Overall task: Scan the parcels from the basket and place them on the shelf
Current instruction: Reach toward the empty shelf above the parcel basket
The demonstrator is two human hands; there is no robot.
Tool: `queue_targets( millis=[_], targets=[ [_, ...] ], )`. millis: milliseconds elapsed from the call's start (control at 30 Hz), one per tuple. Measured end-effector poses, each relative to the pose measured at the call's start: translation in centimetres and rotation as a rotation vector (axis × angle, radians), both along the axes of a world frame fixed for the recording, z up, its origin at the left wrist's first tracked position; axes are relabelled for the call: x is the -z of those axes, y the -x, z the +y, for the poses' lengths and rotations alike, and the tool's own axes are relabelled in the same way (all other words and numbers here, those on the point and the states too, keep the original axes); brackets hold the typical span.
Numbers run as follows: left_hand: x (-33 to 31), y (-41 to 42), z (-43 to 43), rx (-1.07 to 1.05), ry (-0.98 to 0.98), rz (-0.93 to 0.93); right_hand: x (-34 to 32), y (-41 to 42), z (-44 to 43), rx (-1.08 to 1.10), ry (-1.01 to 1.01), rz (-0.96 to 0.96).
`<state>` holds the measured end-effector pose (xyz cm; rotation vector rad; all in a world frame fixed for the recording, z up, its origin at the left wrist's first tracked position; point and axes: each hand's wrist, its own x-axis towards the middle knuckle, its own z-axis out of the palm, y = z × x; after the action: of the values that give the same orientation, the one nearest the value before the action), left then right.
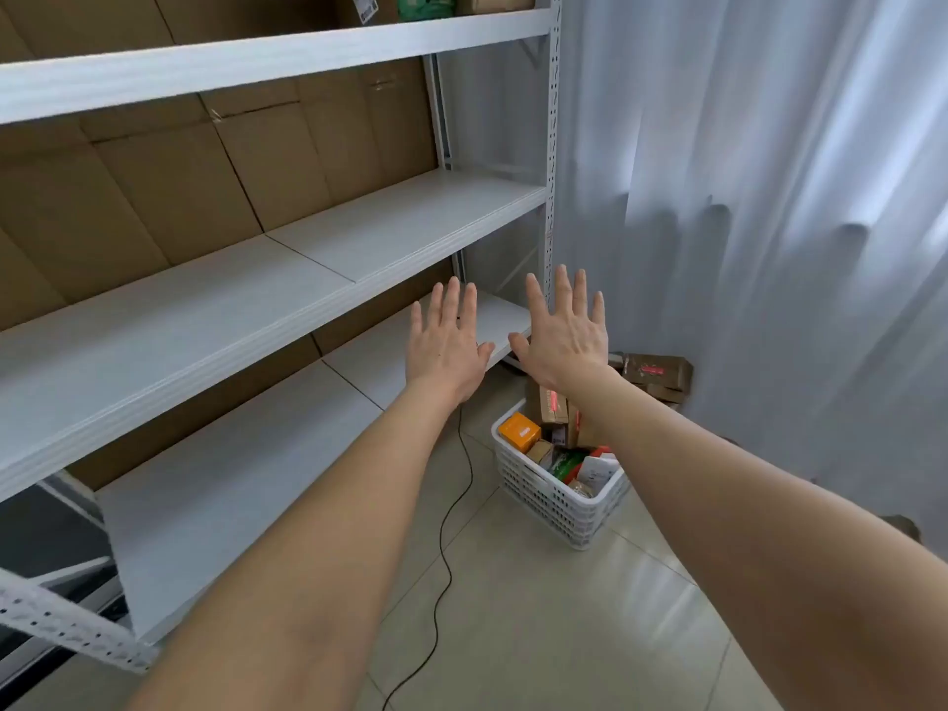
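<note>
A white plastic basket [544, 497] stands on the tiled floor right of the shelf, filled with several parcels, among them an orange box [519, 431] and brown cartons [553, 407]. A white metal shelf [287, 279] with bare boards fills the left side. Both arms are stretched forward at mid height. My left hand [445, 343] and my right hand [561, 331] are held flat with fingers spread, backs toward the camera, holding nothing, above and behind the basket.
A black cable [446, 551] snakes across the floor between shelf and basket. More brown parcels [659, 374] lie on the floor by the grey curtain [769, 197]. Some parcels sit on the top shelf board [426, 2]. Cardboard lines the shelf's back.
</note>
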<state>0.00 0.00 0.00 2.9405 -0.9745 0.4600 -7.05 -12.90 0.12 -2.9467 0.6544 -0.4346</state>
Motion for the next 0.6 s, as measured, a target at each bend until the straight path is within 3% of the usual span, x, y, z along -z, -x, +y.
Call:
queue_targets(
  millis=[600],
  targets=[
    [2.1,-13.8,-12.1,-0.009,-0.121,0.032,1.6,-14.0,-11.9,-0.006,-0.013,0.075]
  ],
)
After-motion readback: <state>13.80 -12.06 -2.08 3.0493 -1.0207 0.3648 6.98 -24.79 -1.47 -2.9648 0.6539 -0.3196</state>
